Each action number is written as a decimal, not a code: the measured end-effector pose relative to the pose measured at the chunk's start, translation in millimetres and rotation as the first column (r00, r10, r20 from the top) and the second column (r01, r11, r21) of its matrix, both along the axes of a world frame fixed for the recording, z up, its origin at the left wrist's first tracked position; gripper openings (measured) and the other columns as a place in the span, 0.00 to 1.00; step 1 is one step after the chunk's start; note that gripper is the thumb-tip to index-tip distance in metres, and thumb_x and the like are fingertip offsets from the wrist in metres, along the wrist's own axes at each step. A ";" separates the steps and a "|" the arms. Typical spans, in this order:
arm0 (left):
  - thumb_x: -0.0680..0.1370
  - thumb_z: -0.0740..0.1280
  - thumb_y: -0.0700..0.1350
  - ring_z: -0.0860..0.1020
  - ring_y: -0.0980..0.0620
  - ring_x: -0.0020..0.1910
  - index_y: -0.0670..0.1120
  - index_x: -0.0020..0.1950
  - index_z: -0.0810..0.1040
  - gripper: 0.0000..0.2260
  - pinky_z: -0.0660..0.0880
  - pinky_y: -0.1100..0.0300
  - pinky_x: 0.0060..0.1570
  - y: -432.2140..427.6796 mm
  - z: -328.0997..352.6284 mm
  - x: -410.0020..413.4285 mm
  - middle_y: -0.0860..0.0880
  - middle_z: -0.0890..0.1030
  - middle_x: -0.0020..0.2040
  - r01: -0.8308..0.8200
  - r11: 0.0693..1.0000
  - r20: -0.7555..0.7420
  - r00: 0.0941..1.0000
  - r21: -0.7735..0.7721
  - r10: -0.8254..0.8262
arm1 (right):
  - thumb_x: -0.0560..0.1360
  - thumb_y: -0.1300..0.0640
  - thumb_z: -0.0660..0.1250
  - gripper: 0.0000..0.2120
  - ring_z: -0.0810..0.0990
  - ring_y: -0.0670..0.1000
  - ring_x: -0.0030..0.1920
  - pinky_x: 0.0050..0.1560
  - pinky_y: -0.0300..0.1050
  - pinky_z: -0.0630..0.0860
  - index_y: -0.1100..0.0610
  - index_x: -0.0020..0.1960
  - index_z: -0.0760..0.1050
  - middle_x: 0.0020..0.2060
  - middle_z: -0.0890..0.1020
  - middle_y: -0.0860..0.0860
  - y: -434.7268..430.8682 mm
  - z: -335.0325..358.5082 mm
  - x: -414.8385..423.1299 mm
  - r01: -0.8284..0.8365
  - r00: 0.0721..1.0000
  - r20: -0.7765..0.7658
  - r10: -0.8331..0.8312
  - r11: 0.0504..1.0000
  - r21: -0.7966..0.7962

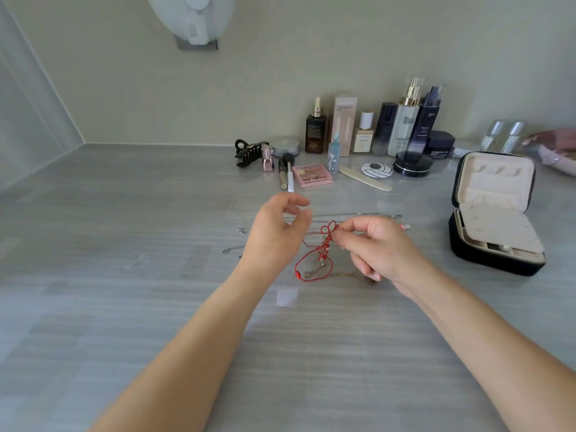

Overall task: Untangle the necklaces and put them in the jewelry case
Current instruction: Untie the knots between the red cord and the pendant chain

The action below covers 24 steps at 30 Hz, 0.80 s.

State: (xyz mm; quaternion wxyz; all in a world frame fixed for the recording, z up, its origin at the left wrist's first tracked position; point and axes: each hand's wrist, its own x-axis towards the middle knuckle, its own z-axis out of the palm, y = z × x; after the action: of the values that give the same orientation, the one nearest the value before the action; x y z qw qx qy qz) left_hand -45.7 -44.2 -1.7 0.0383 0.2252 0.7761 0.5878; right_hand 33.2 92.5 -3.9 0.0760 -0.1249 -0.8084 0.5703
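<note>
Forearms enter from the bottom edge over the grey streaked stone counter [124, 275]. Black zip jewelry case with cream lining [477, 254] stands lid-up at right, well apart from the tangle; the right hand [374, 247] is nearer to it. That hand pinches the knotted top of a red cord necklace [326, 244], its loop trailing toward the camera. Left hand [277, 232] is just beside it, fingers loosely curled, thumb and forefinger apart, gripping nothing discernible. Thin silver chains [394, 216] run left-to-right beneath both hands.

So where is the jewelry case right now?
In the head view the jewelry case stands open on the right side of the table, right of the right hand pinching the red necklace, just in front of two small silver bottles.
</note>
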 end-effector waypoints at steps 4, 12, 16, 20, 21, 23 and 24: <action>0.73 0.69 0.47 0.69 0.60 0.27 0.56 0.36 0.74 0.08 0.66 0.70 0.30 -0.1 0.3 7.5 0.59 0.75 0.34 0.094 0.981 -0.159 0.980 -0.170 -0.122 | 0.76 0.57 0.64 0.07 0.59 0.47 0.16 0.21 0.37 0.57 0.58 0.41 0.76 0.14 0.68 0.48 2.4 0.8 -0.6 0.068 0.997 -0.021 -0.068 0.998 0.003; 0.73 0.69 0.46 0.72 0.60 0.37 0.53 0.42 0.78 0.02 0.68 0.64 0.37 3.3 -6.3 10.5 0.60 0.75 0.40 0.045 0.954 -0.226 0.967 -0.296 -0.116 | 0.75 0.62 0.64 0.09 0.61 0.46 0.18 0.22 0.36 0.57 0.58 0.37 0.78 0.18 0.70 0.48 2.5 0.4 -0.9 0.050 0.997 -0.061 -0.051 0.999 -0.015; 0.73 0.68 0.45 0.73 0.58 0.38 0.54 0.39 0.76 0.05 0.68 0.66 0.36 2.3 -4.6 11.8 0.61 0.75 0.36 0.051 0.947 -0.231 0.964 -0.317 -0.129 | 0.73 0.65 0.66 0.07 0.62 0.44 0.18 0.21 0.35 0.57 0.59 0.37 0.78 0.18 0.71 0.47 3.5 1.6 -0.3 0.059 0.997 -0.040 -0.061 0.997 -0.039; 0.72 0.67 0.44 0.73 0.57 0.36 0.52 0.38 0.76 0.04 0.65 0.67 0.31 2.3 -3.6 13.0 0.60 0.74 0.34 0.045 0.944 -0.226 0.966 -0.327 -0.124 | 0.72 0.65 0.68 0.08 0.61 0.46 0.18 0.21 0.33 0.58 0.58 0.34 0.77 0.17 0.71 0.47 4.4 0.7 -0.8 0.084 0.996 -0.040 -0.085 0.996 -0.005; 0.72 0.68 0.44 0.73 0.57 0.36 0.52 0.38 0.76 0.04 0.64 0.66 0.30 2.5 -3.4 13.4 0.60 0.74 0.34 0.044 0.944 -0.220 0.968 -0.328 -0.121 | 0.71 0.65 0.68 0.08 0.61 0.45 0.18 0.21 0.33 0.58 0.57 0.34 0.77 0.17 0.70 0.47 4.6 -0.1 -1.4 0.092 0.994 -0.052 -0.092 0.996 0.000; 0.71 0.68 0.43 0.74 0.55 0.36 0.53 0.36 0.74 0.06 0.65 0.65 0.31 3.0 -2.9 13.9 0.60 0.74 0.33 0.043 0.944 -0.211 0.970 -0.327 -0.117 | 0.71 0.65 0.69 0.09 0.62 0.43 0.19 0.21 0.32 0.58 0.56 0.33 0.78 0.19 0.70 0.47 4.9 -1.1 -1.9 0.106 0.991 -0.085 -0.104 0.994 0.020; 0.71 0.68 0.43 0.75 0.56 0.36 0.54 0.35 0.73 0.07 0.66 0.65 0.31 3.1 -2.8 13.9 0.60 0.75 0.33 0.042 0.944 -0.208 0.971 -0.327 -0.116 | 0.70 0.64 0.69 0.09 0.62 0.42 0.19 0.21 0.32 0.59 0.55 0.33 0.78 0.21 0.70 0.46 5.0 -1.5 -2.3 0.116 0.988 -0.104 -0.111 0.993 0.038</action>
State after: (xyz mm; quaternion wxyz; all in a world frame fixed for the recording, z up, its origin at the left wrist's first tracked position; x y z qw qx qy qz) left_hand -31.8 -41.1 -4.5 0.0102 0.3120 0.8508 0.4227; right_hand 31.0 97.5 -5.4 0.1520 -0.1398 -0.8075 0.5525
